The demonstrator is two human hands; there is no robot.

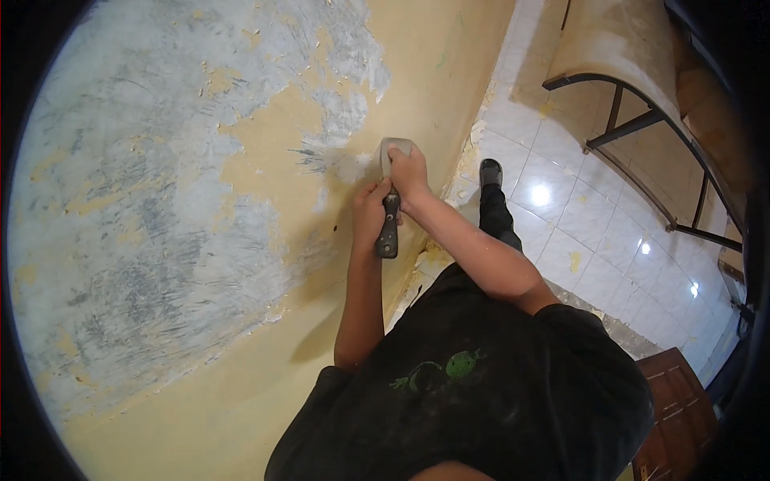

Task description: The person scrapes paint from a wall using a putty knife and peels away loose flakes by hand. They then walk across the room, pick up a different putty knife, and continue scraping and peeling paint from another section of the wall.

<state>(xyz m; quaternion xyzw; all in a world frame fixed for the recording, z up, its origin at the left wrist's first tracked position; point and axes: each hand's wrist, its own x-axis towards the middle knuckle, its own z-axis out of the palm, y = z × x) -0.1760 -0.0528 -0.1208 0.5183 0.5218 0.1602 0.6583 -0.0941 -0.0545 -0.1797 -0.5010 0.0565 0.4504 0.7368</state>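
A putty knife with a black riveted handle [388,236] and a grey metal blade [396,145] is held up close to the wall, its handle end pointing down in the view. My left hand [370,213] is closed around the handle near the neck. On the blade lies my right hand [410,173], closed on it with the thumb across the metal. Whether the blade touches the wall is not clear. The painted wall [273,152] beside my hands has yellow paint in patches, with scraped grey-white plaster showing around them.
Yellow paint flakes lie on the white tiled floor [553,200] and along the wall's foot. A piece of furniture with a curved dark metal frame [642,120] stands at the upper right. At the lower right is a brown wooden panel [674,413]. My shoe [491,173] rests near the wall.
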